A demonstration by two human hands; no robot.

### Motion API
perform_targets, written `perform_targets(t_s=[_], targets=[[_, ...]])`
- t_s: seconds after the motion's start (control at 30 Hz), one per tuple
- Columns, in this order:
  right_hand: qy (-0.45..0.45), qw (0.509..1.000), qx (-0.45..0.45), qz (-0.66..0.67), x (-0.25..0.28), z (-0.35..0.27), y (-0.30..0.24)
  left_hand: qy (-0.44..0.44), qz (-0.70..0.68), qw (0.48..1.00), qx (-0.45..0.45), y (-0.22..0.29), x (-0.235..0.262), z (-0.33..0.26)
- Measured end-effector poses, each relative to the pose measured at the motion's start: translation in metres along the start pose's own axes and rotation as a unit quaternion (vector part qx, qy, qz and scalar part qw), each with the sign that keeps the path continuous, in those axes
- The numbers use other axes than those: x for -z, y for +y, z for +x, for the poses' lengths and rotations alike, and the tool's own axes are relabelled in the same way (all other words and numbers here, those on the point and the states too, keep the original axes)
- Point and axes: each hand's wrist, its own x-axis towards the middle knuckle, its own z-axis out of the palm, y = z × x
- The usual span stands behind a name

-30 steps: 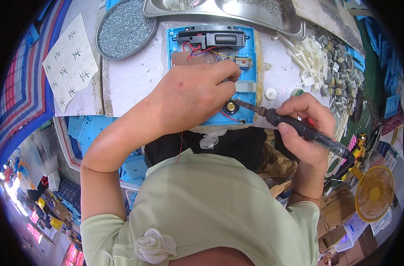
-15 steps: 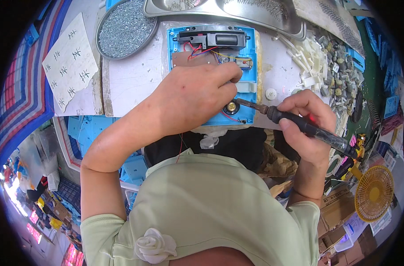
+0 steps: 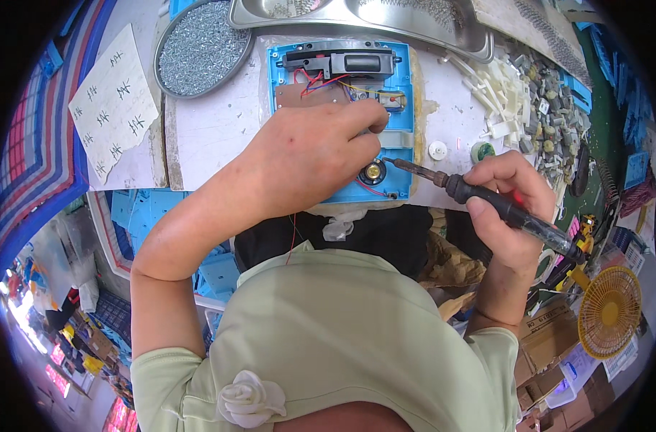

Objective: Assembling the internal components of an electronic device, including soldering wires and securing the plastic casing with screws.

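One blue case (image 3: 407, 93), one soldering iron (image 3: 486, 201), one speaker (image 3: 372, 172), one screw dish (image 3: 198, 50), one steel tray (image 3: 414, 21), one paper sheet (image 3: 112, 101), one fan (image 3: 610, 311) (loose small parts uncountable).

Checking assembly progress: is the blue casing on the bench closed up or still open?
Open. The blue casing lies without a cover, showing red wires, a brown board and a small round speaker.

Much of the blue case (image 3: 400, 108) is hidden under the left hand (image 3: 306, 155). What its fingers (image 3: 367, 115) press cannot be seen. The iron's tip (image 3: 396, 162) is too small for a touch to be told. The metal tray (image 3: 414, 21) is cut off by the top edge. The marks on the paper sheet (image 3: 112, 101) are too small to be read.
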Motion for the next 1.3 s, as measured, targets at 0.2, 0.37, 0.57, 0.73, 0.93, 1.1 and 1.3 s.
perform_targets(t_s=[0.2,0.37,0.57,0.73,0.93,1.1,1.3], targets=[[-0.01,1.0,0.005,-0.007,-0.0013,0.0026,-0.0007,-0.005,-0.009,1.0,-0.007,-0.0014,0.0017,-0.0002],[-0.015,1.0,0.008,-0.018,-0.0028,0.0033,0.0009,-0.01,-0.014,1.0,-0.009,-0.0012,0.004,0.0009],[-0.02,1.0,0.01,-0.013,-0.0056,0.0042,0.0022,-0.005,-0.015,1.0,-0.005,0.0004,0.0029,0.0001],[-0.03,0.999,0.002,-0.029,-0.0067,0.0071,-0.0017,-0.006,-0.012,1.0,-0.006,0.0005,0.0022,-0.0006],[-0.032,0.998,0.015,-0.045,-0.0082,0.0068,-0.004,-0.01,-0.003,1.0,-0.008,0.0016,0.0026,-0.0004],[-0.032,0.997,0.042,-0.057,-0.0096,0.0073,-0.0013,-0.027,0.011,1.0,-0.007,0.0034,0.0053,0.0009],[-0.031,0.999,0.012,-0.039,-0.0096,0.0091,-0.0026,-0.04,0.021,0.999,-0.005,0.0051,0.0083,0.0021]])
